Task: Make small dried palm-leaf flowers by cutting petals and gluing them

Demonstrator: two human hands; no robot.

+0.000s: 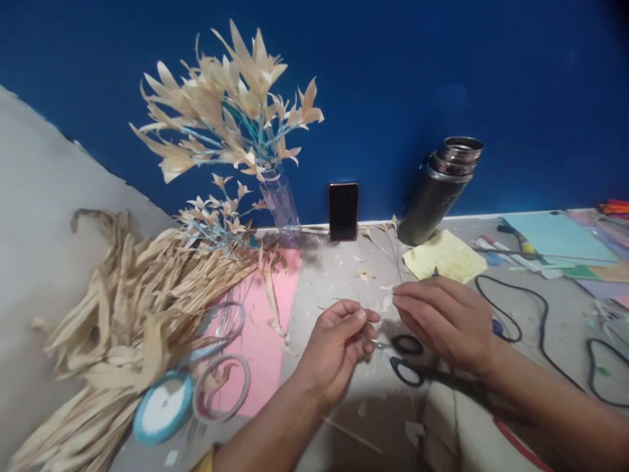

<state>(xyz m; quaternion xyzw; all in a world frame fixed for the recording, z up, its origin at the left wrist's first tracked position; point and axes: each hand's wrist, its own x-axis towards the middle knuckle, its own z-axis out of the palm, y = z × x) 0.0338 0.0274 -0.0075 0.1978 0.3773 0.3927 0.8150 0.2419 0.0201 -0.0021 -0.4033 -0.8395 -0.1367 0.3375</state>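
Observation:
My left hand (339,344) is closed in the middle of the table, thumb pressed against the index finger. Anything in that pinch is too small to make out. Just to its right, my right hand (445,321) is held palm down, fingers stretched out side by side and pointing left; its thumb is hidden. The two hands are apart. Between and below them lies a pair of scissors (407,372) with black handles, its blades partly covered by my left hand. Small pale scraps (364,274) and thin wires with husk buds (376,242) lie beyond my fingers.
Dried corn husks (113,295) heap at the left, beside pink paper (265,373), tape rolls (222,388) and a blue-rimmed spool (164,406). A vase (281,203) of husk flowers (240,98), a phone (343,211) and a dark flask (437,193) stand by the wall. A black cord (544,321) lies right.

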